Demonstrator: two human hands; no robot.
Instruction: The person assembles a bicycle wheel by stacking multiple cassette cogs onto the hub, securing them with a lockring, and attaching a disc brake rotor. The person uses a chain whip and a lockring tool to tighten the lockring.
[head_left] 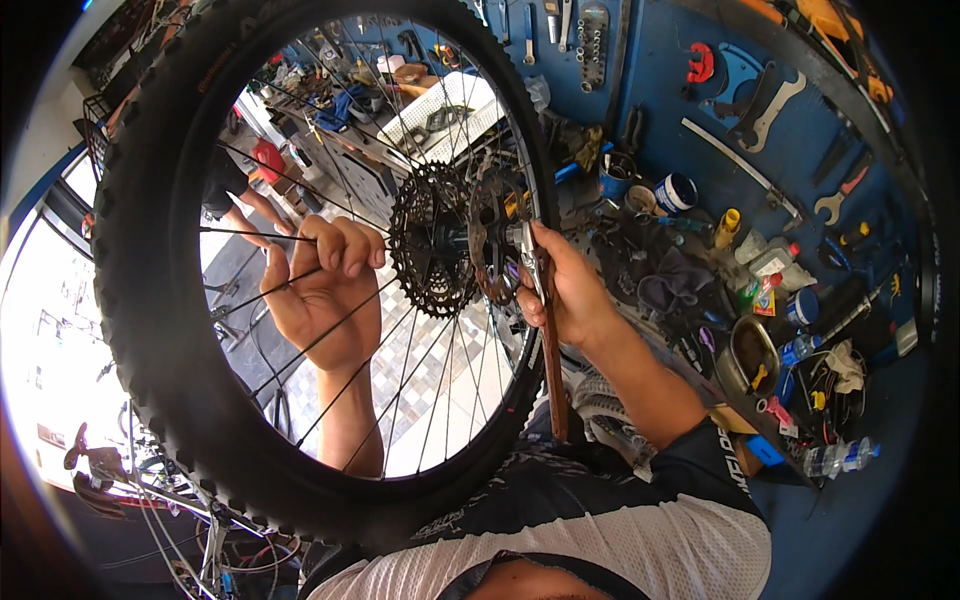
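A bicycle wheel (150, 300) with a thick knobby black tyre stands tilted in front of me. At its hub is a toothed cassette (433, 240), and a dark perforated ring (490, 250) sits to its right. Inside the rim, my left hand (335, 285) reaches among the spokes, fingers curled over one spoke (250, 233). My right hand (570, 290) is closed round a wrench (553, 370) with a long brownish handle pointing down. The wrench's head is at the right end of the hub; its exact seat on the axle is hard to make out.
A blue tool wall (650, 60) holds hanging wrenches. On the cluttered bench at right lie bottles, a metal bowl (750, 350) and rags (680, 285). A white basket (480, 95) is beyond the wheel. Another person's legs (235, 200) and bicycle parts (210, 530) are at left.
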